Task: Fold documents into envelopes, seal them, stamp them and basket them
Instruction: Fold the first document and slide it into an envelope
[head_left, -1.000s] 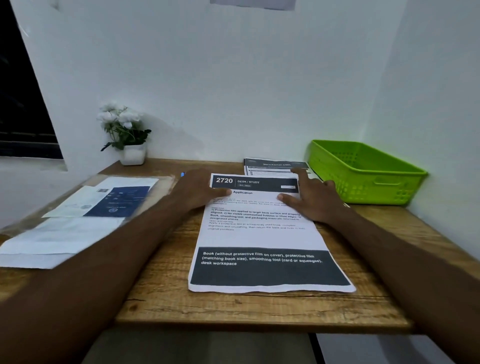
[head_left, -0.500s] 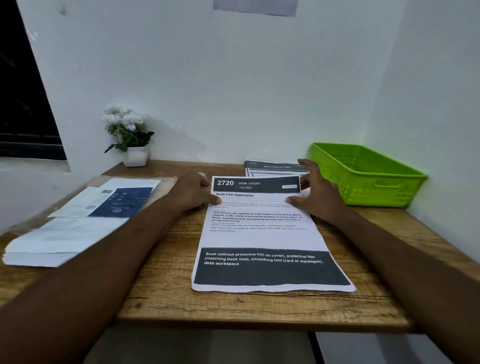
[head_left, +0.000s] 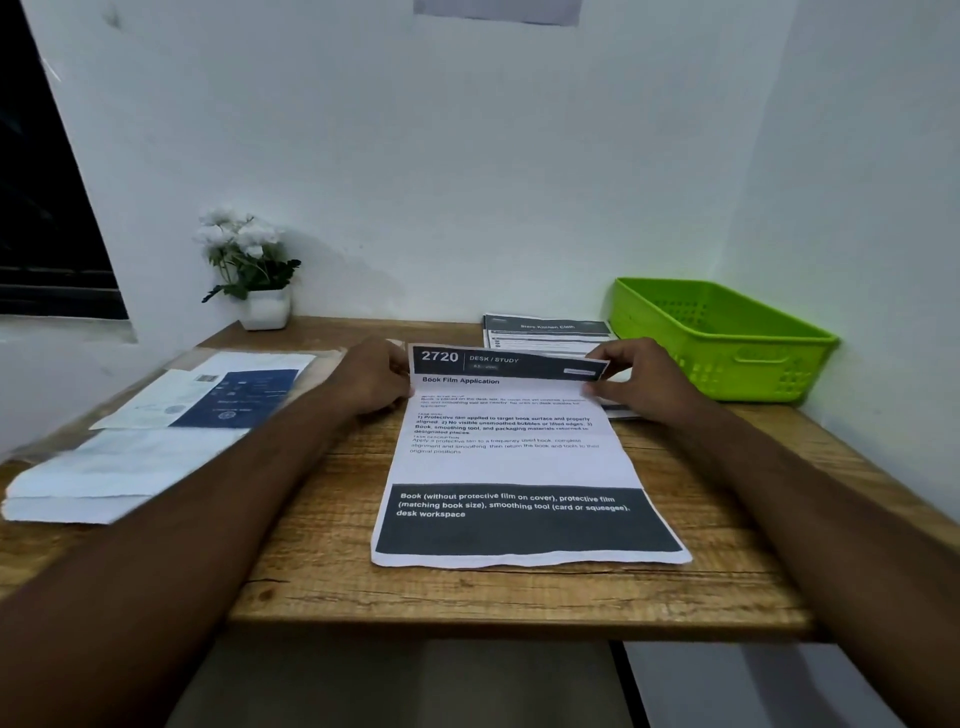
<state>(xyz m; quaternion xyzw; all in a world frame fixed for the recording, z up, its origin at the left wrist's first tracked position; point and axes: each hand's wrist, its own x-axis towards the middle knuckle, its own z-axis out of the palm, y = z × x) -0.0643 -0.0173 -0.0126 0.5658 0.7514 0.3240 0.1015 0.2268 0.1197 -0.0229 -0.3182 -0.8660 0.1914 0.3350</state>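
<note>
At the far left edge of the frame a dark window (head_left: 47, 208) meets the white wall. Below it, in the left middle, a blurred pile of white paper pieces (head_left: 104, 478) lies on the brown wooden desk (head_left: 467, 592), and a blue-and-white printed sheet (head_left: 228, 397) lies just behind the pile; whether any of these are envelopes cannot be told. Further back, left of centre, a small white pot of white flowers (head_left: 254, 275) stands against the wall.

The left hand (head_left: 371, 382) comes in from the lower left and pinches the upper left corner of the white printed document with black bands (head_left: 514, 467), fingers curled on the edge. This document lies lengthwise in the centre of the frame, its lower part flat on the desk, its top edge raised off the wood. The right hand (head_left: 641, 382) pinches the upper right corner in the same way.

Behind the raised edge, right of centre, a second stack of printed sheets (head_left: 545, 332) rests on the desk. Just beside it, at the right, a bright green plastic basket (head_left: 727, 358) stands in the corner of the walls.
</note>
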